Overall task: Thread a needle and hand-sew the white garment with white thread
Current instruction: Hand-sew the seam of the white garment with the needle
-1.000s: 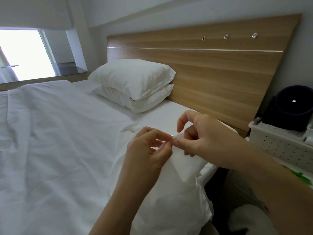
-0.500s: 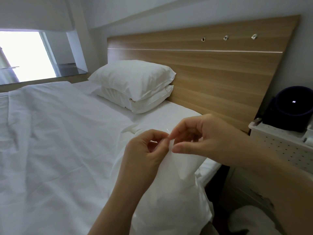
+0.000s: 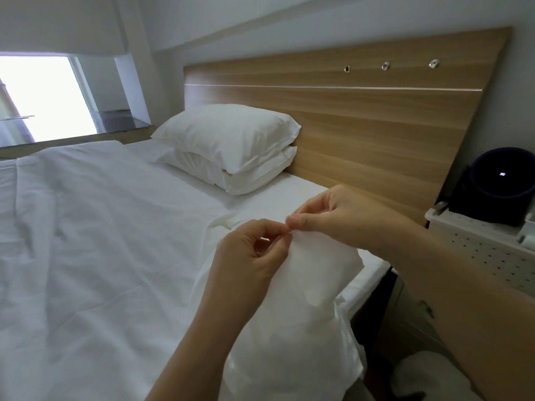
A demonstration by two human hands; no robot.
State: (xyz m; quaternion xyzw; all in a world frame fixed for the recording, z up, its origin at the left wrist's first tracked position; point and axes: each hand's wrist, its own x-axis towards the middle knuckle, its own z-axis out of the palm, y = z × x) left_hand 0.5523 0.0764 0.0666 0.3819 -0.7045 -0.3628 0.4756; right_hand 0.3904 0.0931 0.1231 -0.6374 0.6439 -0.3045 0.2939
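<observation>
**Two pinches, fingertip to fingertip**

From the head camera, looking down, my left hand point(image 3: 252, 256) has its fingers curled. Its thumb and forefinger pinch the upper edge of the thin white cloth garment point(image 3: 312, 285). My right hand point(image 3: 341, 218) reaches in from the right, its thumb and forefinger pressed together on that same edge, and its other fingers are bent above. The two pinches sit just beside each other, nearly touching. Whether a needle or thread lies between my fingertips I cannot tell; it is too fine to make out.

The garment hangs from both hands in front of me and drapes down over the near right corner of the bed, whose rumpled white sheet point(image 3: 101, 241) spreads out to my left. Two plump white pillows point(image 3: 231, 131) lie stacked against the light wooden headboard point(image 3: 362, 125). On the right, a white box with perforated sides point(image 3: 477, 244) carries a dark round object point(image 3: 498, 186). A bright window point(image 3: 37, 96) shows at far left.
</observation>
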